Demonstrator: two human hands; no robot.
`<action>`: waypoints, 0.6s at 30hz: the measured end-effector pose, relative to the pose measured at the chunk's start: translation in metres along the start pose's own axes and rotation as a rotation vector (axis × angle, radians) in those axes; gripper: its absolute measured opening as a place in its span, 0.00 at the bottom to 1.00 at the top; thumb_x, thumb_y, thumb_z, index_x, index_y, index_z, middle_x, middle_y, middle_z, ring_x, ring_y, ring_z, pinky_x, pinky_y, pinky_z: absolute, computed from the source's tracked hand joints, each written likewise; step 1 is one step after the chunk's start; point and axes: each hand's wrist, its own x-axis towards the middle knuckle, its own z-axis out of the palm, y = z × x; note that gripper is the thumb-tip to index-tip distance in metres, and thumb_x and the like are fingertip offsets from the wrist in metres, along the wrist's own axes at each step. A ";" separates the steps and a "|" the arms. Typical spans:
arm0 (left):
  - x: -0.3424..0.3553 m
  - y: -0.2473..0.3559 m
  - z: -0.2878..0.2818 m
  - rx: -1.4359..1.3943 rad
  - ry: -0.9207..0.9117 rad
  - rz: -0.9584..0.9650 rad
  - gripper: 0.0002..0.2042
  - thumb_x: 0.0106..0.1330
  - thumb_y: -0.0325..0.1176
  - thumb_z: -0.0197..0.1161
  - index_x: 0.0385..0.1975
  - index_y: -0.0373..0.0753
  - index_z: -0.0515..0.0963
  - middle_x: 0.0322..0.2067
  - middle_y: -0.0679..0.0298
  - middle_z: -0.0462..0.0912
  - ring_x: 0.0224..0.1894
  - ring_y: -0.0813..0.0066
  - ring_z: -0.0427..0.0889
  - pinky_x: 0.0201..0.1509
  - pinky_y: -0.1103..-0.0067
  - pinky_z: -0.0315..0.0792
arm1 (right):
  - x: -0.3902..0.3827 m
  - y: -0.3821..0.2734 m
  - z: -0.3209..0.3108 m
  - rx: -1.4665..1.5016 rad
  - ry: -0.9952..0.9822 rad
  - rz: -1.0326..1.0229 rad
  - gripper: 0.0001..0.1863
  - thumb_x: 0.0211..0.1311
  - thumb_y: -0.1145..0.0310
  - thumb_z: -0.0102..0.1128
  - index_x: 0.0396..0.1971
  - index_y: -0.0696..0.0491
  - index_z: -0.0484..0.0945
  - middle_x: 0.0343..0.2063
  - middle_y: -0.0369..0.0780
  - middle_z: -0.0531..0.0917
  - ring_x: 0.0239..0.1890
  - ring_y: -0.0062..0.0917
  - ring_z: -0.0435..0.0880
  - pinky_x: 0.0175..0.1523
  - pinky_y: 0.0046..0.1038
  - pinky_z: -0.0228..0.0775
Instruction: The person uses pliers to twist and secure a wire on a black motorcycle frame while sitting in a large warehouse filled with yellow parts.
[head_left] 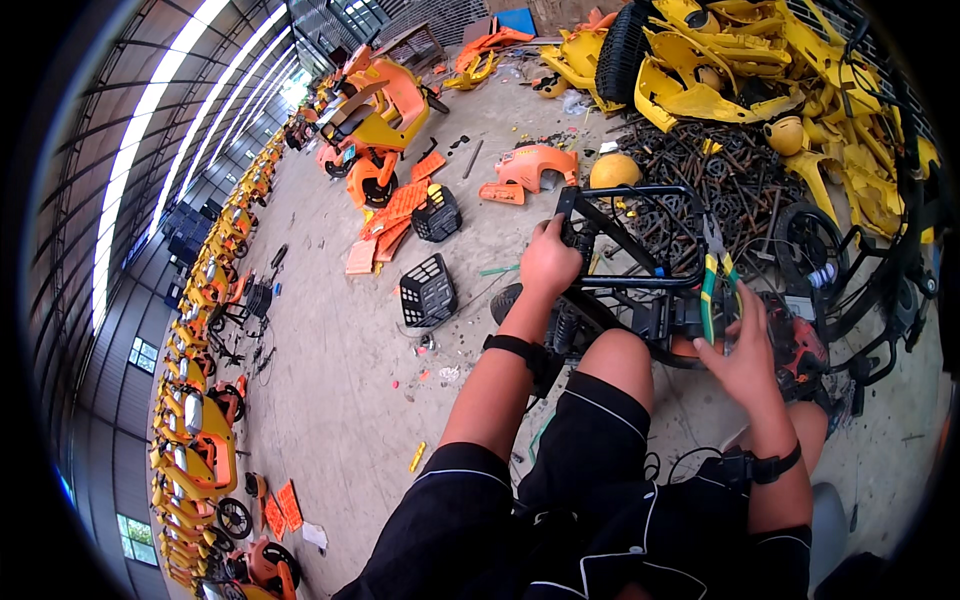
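Note:
Before me lies a stripped scooter frame [640, 281] of black metal tubes, with a wheel partly hidden under my left arm. My left hand [551, 262] is closed over the frame's left end, next to a coil spring. In my right hand [742, 350] is a pair of pliers [708, 300] with green and yellow handles. Its handles are spread, and its metal jaws point away from me near the frame's right corner tube. Below the pliers, dark parts and some wiring sit in the frame. What lies under my right palm is hidden.
Beyond the frame lies a heap of dark metal parts [690, 160], with yellow body panels [700, 85] piled behind. A black basket [428, 291] and orange panels [400, 212] lie on the floor. A row of yellow scooters [205, 440] stands along the left.

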 end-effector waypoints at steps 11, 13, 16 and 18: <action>0.000 0.000 0.000 0.003 -0.007 -0.008 0.31 0.56 0.31 0.57 0.66 0.45 0.73 0.65 0.55 0.74 0.58 0.48 0.80 0.61 0.62 0.74 | 0.000 0.000 0.000 0.000 -0.009 0.003 0.54 0.48 0.64 0.78 0.73 0.54 0.55 0.65 0.47 0.66 0.42 0.34 0.80 0.48 0.35 0.78; 0.000 0.001 -0.001 0.017 -0.005 -0.011 0.31 0.56 0.31 0.57 0.66 0.45 0.73 0.65 0.55 0.74 0.57 0.48 0.80 0.61 0.62 0.74 | 0.000 0.000 0.000 -0.002 -0.013 0.007 0.54 0.48 0.64 0.78 0.73 0.54 0.55 0.65 0.47 0.66 0.42 0.34 0.80 0.48 0.35 0.77; -0.001 0.002 -0.002 0.024 -0.006 -0.009 0.31 0.56 0.31 0.57 0.66 0.45 0.73 0.65 0.55 0.74 0.57 0.48 0.80 0.61 0.62 0.74 | 0.000 0.000 -0.001 0.001 -0.017 0.008 0.54 0.48 0.64 0.78 0.73 0.54 0.55 0.66 0.47 0.66 0.42 0.34 0.80 0.48 0.35 0.77; -0.001 0.002 -0.002 0.023 -0.004 -0.008 0.31 0.56 0.31 0.57 0.66 0.45 0.73 0.65 0.55 0.74 0.57 0.48 0.80 0.61 0.62 0.74 | 0.000 0.000 -0.001 0.005 -0.018 0.008 0.54 0.48 0.64 0.78 0.73 0.54 0.55 0.66 0.47 0.66 0.42 0.34 0.80 0.48 0.35 0.77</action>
